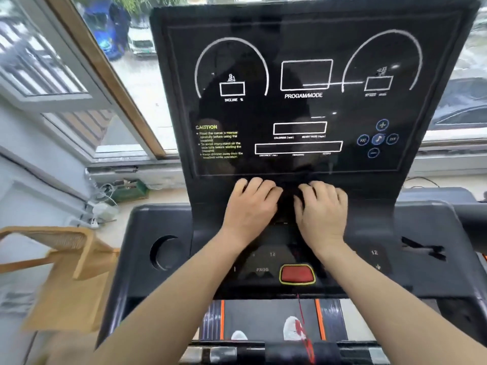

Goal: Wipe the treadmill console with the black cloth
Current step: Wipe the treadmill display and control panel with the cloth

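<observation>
Daylit window (137, 75) behind, wooden chair (66, 272) at left.

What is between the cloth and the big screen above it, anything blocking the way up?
Nothing visible. Both hands, left hand and right hand, press the black cloth against the console just below its display, and the glossy panel above is bare.

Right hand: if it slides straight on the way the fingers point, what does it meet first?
The right hand points up the console. First in its path is probably the glossy display panel, just above the black cloth; exact depth is unclear.
</observation>
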`<state>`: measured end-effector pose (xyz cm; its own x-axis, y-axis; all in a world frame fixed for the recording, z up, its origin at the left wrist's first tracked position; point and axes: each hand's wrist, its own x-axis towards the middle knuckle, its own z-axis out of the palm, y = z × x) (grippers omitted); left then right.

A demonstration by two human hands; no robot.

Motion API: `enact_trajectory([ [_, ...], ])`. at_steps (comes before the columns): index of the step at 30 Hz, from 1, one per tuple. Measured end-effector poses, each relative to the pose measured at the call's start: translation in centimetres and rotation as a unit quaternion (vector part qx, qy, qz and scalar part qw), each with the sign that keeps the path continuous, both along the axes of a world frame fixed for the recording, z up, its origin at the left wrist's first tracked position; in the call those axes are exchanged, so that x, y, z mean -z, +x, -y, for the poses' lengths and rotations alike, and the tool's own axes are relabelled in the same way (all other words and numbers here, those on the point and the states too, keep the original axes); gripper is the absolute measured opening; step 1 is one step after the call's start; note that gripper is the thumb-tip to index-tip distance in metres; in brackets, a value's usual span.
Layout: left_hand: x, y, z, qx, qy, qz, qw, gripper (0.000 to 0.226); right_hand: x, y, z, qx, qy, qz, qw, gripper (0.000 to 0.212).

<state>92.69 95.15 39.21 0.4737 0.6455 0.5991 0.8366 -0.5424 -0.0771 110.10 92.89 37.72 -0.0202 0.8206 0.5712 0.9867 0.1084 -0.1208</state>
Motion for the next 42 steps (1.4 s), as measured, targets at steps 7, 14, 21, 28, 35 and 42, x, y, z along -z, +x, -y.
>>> enact_trajectory([
  [7,0.0,-8.7,1.3,-0.082,-0.013,-0.011,0.996,0.022,-0.6,-10.1,-1.2,-0.095,0.001,0.018,0.995,0.008],
  [14,0.3,-2.6,0.7,-0.032,-0.032,0.024,0.999,0.017,-0.7,-2.3,-1.1,-0.127,0.017,0.062,0.99,0.018],
  [21,0.7,9.2,0.0,0.072,-0.076,0.047,0.993,0.018,-1.2,8.4,0.2,-0.004,-0.053,0.031,0.998,0.027],
  [28,-2.7,2.5,-0.2,-0.002,-0.031,0.163,0.986,0.03,-3.9,3.4,-1.4,-0.064,-0.021,-0.007,0.998,0.059],
  [35,-2.1,-9.1,-0.4,-0.235,-0.021,0.083,0.968,0.021,-4.4,-8.4,-5.2,-0.234,-0.129,0.204,0.942,0.081],
  [42,-2.7,-8.7,0.1,-0.266,-0.102,0.262,0.922,0.017,-4.2,-11.9,-6.7,-0.292,-0.104,0.273,0.911,0.082],
])
